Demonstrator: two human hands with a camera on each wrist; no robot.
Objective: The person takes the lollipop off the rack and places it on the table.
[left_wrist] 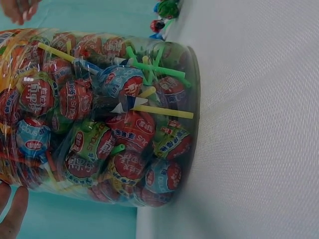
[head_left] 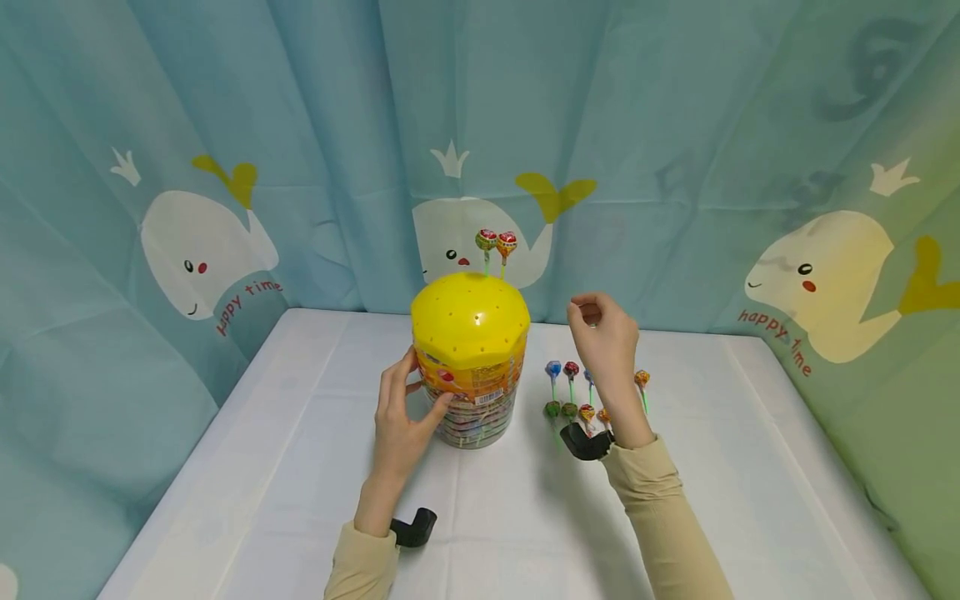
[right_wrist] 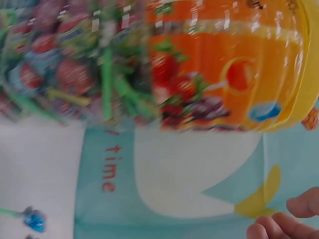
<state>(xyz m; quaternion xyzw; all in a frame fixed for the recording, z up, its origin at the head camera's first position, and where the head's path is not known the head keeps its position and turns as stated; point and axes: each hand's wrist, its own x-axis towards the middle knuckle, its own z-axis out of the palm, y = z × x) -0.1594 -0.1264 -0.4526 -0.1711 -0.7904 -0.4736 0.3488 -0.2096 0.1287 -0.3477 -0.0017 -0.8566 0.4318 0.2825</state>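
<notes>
A clear jar (head_left: 480,425) full of wrapped lollipops, with an orange printed label (head_left: 480,379) and a domed yellow lid (head_left: 468,308), stands upright on the table. Small holes dot the lid. A green-wrapped lollipop (head_left: 486,240) and an orange one (head_left: 507,243) stick up from its back. My left hand (head_left: 402,425) grips the jar's left side, thumb across the front. To the right of the jar my right hand (head_left: 607,337) is raised, its fingers loosely bent. The right wrist view shows a gap between thumb and fingers, with nothing held there.
Two rows of lollipops (head_left: 570,410) lie on the white table (head_left: 300,467) right of the jar, partly hidden by my right forearm. A blue curtain (head_left: 337,208) with whale prints hangs along the table's back. Black wrist mounts (head_left: 588,442) sit on both wrists.
</notes>
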